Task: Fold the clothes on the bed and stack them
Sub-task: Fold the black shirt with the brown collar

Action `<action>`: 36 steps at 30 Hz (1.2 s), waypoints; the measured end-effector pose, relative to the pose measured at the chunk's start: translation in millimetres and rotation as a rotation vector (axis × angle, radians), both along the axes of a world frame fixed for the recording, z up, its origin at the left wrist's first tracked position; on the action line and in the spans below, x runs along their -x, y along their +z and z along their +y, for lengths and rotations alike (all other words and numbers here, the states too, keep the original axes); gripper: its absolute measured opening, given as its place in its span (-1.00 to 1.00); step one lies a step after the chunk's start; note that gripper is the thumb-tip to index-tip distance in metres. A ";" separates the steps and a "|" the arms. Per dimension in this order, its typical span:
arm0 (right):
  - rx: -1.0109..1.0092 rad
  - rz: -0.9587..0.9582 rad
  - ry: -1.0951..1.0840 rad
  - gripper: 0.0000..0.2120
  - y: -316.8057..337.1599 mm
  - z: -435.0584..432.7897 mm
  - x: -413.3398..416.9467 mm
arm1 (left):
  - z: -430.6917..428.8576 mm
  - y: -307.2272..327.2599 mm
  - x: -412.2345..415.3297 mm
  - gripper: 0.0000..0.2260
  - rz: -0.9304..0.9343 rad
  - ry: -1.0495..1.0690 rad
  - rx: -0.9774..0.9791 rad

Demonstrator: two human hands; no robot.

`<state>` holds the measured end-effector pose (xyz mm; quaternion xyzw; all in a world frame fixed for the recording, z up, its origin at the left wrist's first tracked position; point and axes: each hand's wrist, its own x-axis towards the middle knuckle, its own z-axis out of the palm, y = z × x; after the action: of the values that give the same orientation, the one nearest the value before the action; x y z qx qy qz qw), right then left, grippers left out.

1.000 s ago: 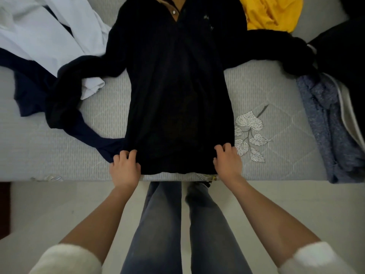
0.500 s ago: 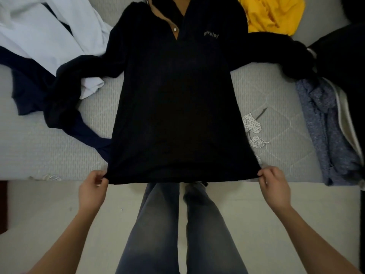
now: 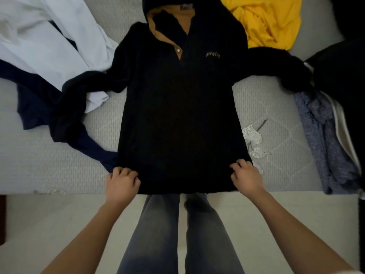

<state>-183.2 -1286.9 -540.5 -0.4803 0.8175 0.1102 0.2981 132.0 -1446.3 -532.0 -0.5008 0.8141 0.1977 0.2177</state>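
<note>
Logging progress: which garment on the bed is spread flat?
The black hoodie at centre, spread front up, left hand and right hand gripping its hem; the yellow garment, white garment and grey garment lie bunched.

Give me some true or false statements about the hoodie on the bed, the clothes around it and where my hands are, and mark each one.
1. The black hoodie lies front up on the bed, with its hood at the far end. True.
2. Its sleeves are folded across the chest. False: they spread out to either side.
3. The left hand and the right hand hold the hoodie's two bottom corners with curled fingers. True.
4. The yellow garment lies to the left of the hood. False: it lies to the right of it.
5. A white garment lies at the far left of the bed. True.
</note>
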 end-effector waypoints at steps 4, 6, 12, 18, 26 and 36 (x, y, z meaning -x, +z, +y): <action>0.080 0.051 -0.170 -0.69 16.5 -47.5 13.1 | -50.8 11.9 29.1 -0.68 0.141 0.143 0.037; 0.147 0.053 -0.211 -0.70 24.6 -77.4 23.4 | -89.0 17.2 48.7 -0.72 0.229 0.208 0.042; 0.257 0.096 -0.197 -0.74 31.0 -171.6 50.0 | -193.5 23.1 118.1 -0.70 0.392 0.295 0.074; 0.344 0.147 -0.138 -0.70 33.8 -266.0 91.2 | -268.7 22.4 176.5 -0.70 0.519 0.468 0.037; 0.431 0.060 -0.156 -0.57 26.4 -408.6 164.4 | -360.7 4.9 248.4 -0.48 0.627 0.827 -0.182; 0.302 0.164 0.260 -0.71 7.5 -513.2 207.8 | -412.4 10.9 338.4 -0.88 0.998 0.760 -0.260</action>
<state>-391.0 -1800.2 -533.0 -0.6101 0.7776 0.0626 0.1383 -206.4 -1858.6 -521.1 -0.5717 0.5525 0.5676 -0.2140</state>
